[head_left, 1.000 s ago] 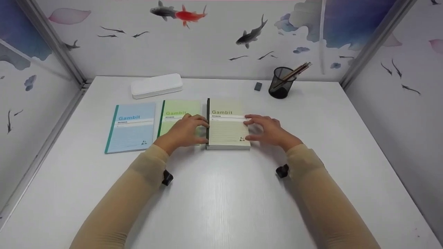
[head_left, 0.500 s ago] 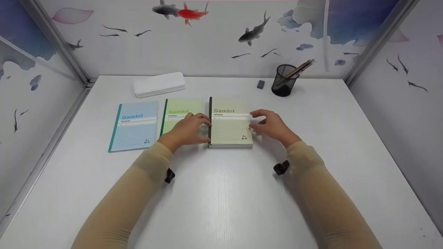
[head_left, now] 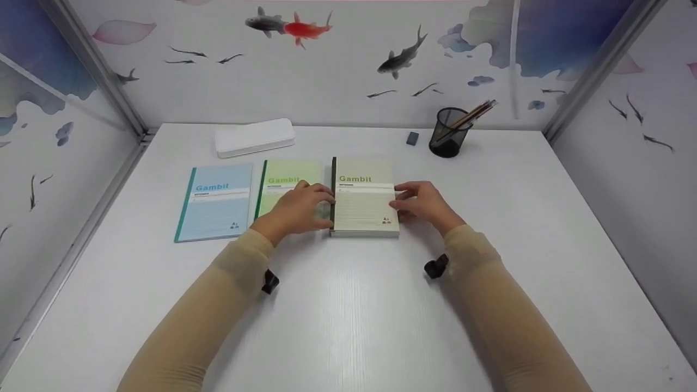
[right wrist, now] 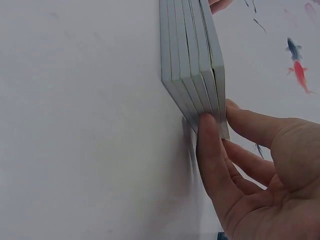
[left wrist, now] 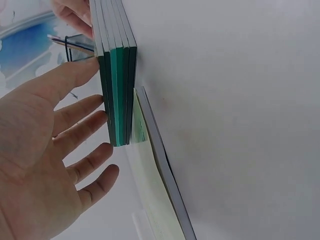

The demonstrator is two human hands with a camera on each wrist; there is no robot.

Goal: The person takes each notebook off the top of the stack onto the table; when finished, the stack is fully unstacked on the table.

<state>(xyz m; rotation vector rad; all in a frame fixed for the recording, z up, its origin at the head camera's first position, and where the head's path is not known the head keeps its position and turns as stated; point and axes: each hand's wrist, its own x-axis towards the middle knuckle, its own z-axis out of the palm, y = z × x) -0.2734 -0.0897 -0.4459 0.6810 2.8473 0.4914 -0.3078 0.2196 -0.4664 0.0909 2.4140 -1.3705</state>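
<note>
A squared stack of notebooks [head_left: 364, 212] lies on the table, a cream one with a black spine on top. Against its spine side, my left hand [head_left: 297, 209] rests the fingertips and thumb, fingers spread and fairly straight; dark and teal spines [left wrist: 118, 95] show there in the left wrist view. My right hand [head_left: 427, 204] is at the opposite page edges [right wrist: 187, 60]: the thumb overlaps the top cover's edge and a finger bends against the side, pinching the upper notebook. Partly hidden under my left hand is a green notebook [head_left: 291, 170]. Left of it lies a blue notebook [head_left: 218, 215].
A white case [head_left: 255, 138] lies at the back left of the white table [head_left: 348, 305]. Toward the back right stand a black mesh pen cup [head_left: 450, 136] with pencils and, beside it, a small dark eraser [head_left: 413, 139]. Printed wall panels enclose the back and sides.
My right hand first drew slightly off the stack's right edge, then came back in, its thumb now over the top cover's edge. My left hand stays at the spines; the notebooks keep their places.
</note>
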